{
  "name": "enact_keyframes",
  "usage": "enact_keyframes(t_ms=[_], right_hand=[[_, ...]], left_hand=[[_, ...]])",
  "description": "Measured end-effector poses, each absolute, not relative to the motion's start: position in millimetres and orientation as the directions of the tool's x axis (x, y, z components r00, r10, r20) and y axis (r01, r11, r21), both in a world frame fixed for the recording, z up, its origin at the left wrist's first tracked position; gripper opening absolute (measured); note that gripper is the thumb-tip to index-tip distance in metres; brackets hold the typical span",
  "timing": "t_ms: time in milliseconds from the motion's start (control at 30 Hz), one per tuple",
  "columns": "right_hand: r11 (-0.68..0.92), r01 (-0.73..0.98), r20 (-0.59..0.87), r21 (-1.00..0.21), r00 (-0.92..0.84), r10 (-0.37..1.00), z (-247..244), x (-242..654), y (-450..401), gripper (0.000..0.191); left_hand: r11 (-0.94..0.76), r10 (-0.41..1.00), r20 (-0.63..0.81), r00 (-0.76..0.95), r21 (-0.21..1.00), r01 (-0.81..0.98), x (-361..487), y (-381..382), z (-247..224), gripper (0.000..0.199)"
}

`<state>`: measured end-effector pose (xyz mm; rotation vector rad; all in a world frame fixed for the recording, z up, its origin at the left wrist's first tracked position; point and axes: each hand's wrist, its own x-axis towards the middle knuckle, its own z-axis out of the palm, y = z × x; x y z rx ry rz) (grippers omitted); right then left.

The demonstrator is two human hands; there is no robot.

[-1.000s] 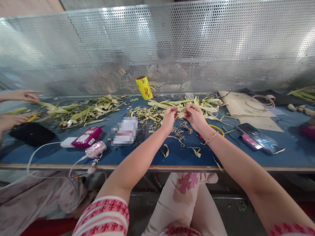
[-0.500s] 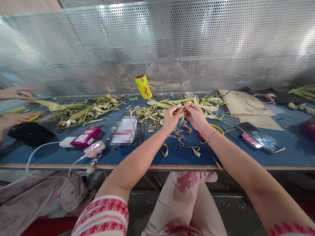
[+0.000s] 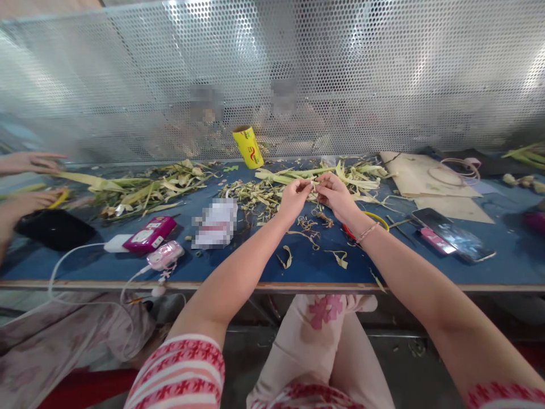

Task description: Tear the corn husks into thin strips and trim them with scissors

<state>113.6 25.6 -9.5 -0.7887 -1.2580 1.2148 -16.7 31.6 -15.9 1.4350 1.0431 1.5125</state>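
Observation:
My left hand (image 3: 294, 197) and my right hand (image 3: 336, 196) meet fingertip to fingertip over the middle of the table. Both pinch a small pale strip of plant leaf (image 3: 314, 184), mostly covered by the fingers. Just behind them lies a heap of pale green stalks and leaves (image 3: 293, 177), with small trimmed bits (image 3: 251, 199) to the left. Curled brown scraps (image 3: 309, 226) are scattered below the hands. Scissors with red and yellow handles (image 3: 380, 220) lie partly hidden under my right wrist.
A yellow tube (image 3: 248, 147) stands tilted at the perforated metal screen (image 3: 361, 74). Left are a purple power adapter (image 3: 152, 234), a pink case (image 3: 165, 255) with a cable, and a co-worker's hands (image 3: 36, 163) by another leaf heap (image 3: 149, 190). Right are a phone (image 3: 453, 236) and brown cardboard (image 3: 430, 176).
My hands stay together with only a slight shift of the fingers. At the left, the co-worker's lower hand has moved a little, and the view has shifted slightly.

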Motion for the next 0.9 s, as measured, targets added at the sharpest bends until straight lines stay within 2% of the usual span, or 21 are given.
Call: enact_keyframes(t_ms=[333, 567, 900], right_hand=[[0.22, -0.199, 0.252, -0.955, -0.154, 0.955, -12.5, 114.1, 32.0, 0.021], [0.229, -0.17, 0.266, -0.958, -0.238, 0.934, -9.8, 116.7, 26.5, 0.028], [0.27, -0.174, 0.309, -0.947, -0.256, 0.916, -10.3, 114.6, 29.0, 0.025]], left_hand=[[-0.385, 0.923, 0.385, -0.026, 0.923, 0.007, -18.4, 28.0, -17.9, 0.004], [-0.385, 0.923, 0.385, -0.003, 0.923, -0.003, -17.6, 31.5, -23.3, 0.009], [-0.311, 0.949, 0.313, 0.044, 0.949, -0.058, -16.7, 28.2, -20.0, 0.007]])
